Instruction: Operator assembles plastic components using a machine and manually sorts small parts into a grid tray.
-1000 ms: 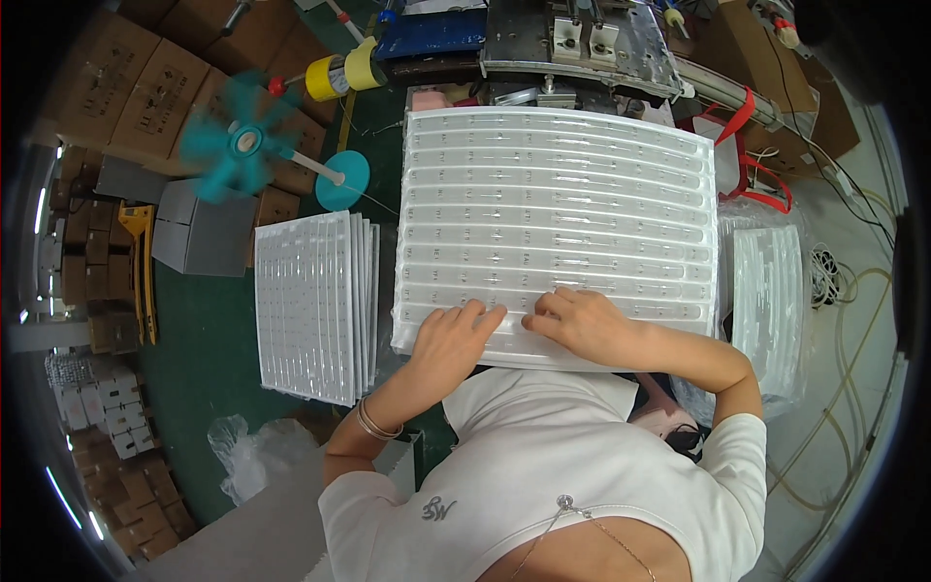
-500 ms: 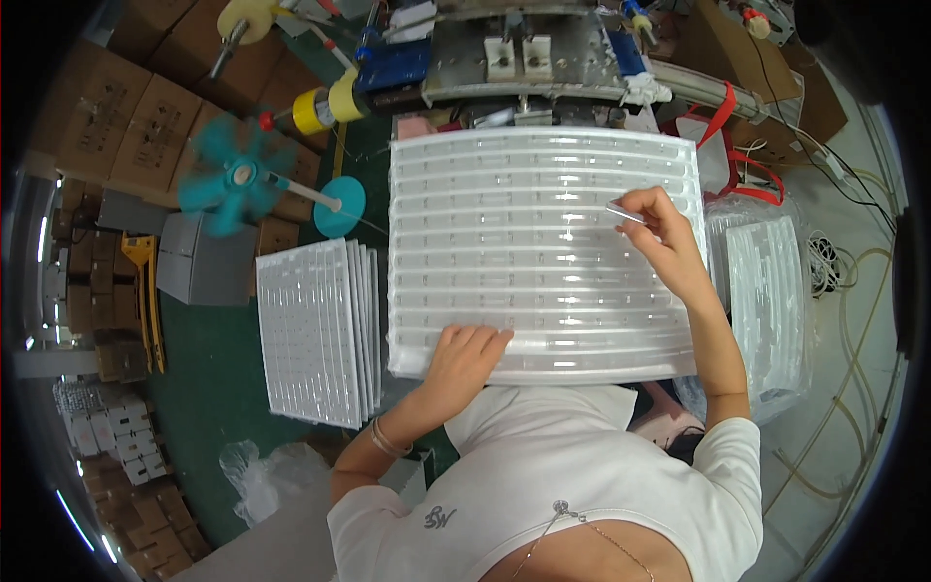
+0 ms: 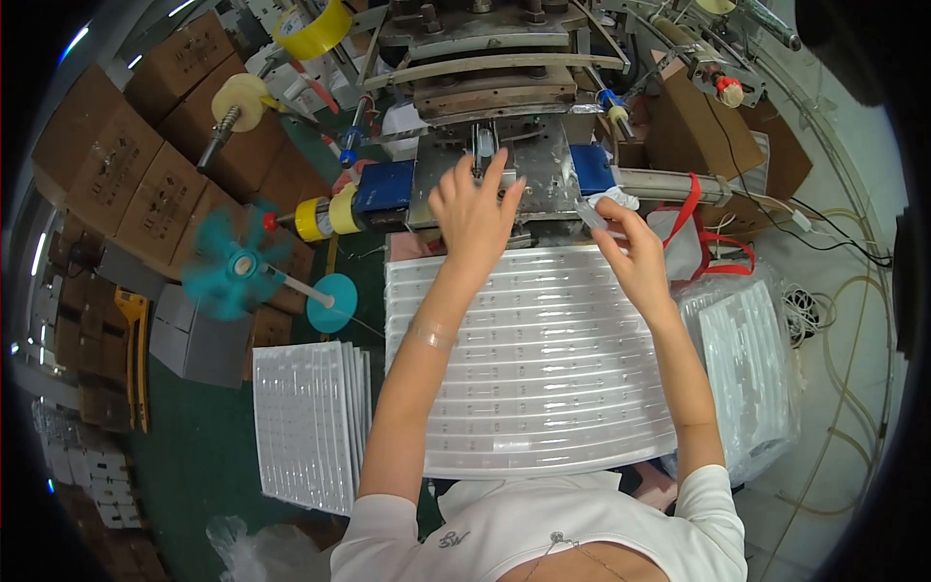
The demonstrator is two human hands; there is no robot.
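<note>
At the metal machine (image 3: pixel 543 175), my left hand (image 3: pixel 475 211) reaches over the bed with its fingers spread. Its fingertips are close to a small metal fixture in which a clear piece (image 3: pixel 486 144) sits; whether they touch it I cannot tell. My right hand (image 3: pixel 632 254) pinches a small clear plastic strip (image 3: pixel 588 214) just past the far right edge of the big tray. That white ribbed tray (image 3: pixel 553 388), with rows of small clear parts in its grooves, lies in front of me under both forearms.
A stack of similar trays (image 3: pixel 301 422) stands on the left, beside a turning teal fan (image 3: pixel 242 264). Plastic-wrapped trays (image 3: pixel 745 364) lie on the right. Yellow tape rolls (image 3: pixel 312 219) flank the machine, and cardboard boxes (image 3: pixel 136 184) are piled at the far left.
My left hand has gone from the tray's near edge up to the machine's fixture. The right hand, still pinching the clear strip, has shifted toward the machine. My view has tilted up.
</note>
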